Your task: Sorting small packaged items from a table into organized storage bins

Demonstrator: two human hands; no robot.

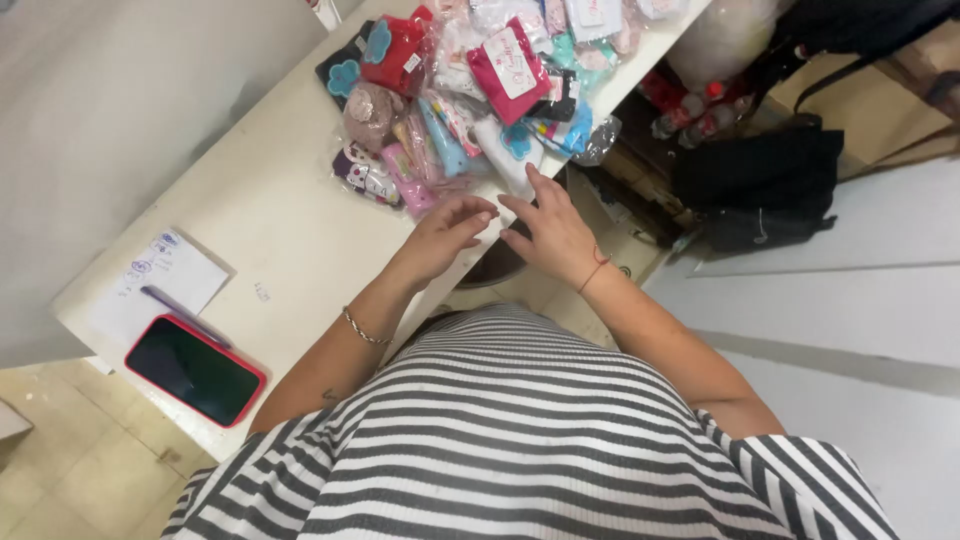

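Pink and blue packaged items (470,100) lie heaped at the tabletop's (260,220) far end, directly beyond both hands. Right hand (555,232) is nearer, fingertips touching the heap's near edge, its grip open and empty. Left hand (448,232) rests just beside it, fingers loosely curled, holding nothing.

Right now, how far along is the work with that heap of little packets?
Nothing looks set apart yet: the bagged packets lie in one mixed heap on the white table. Both hands, left hand and right hand, hover empty at its near edge, fingers open. The whole heap remains. The phone and the paper lie aside.
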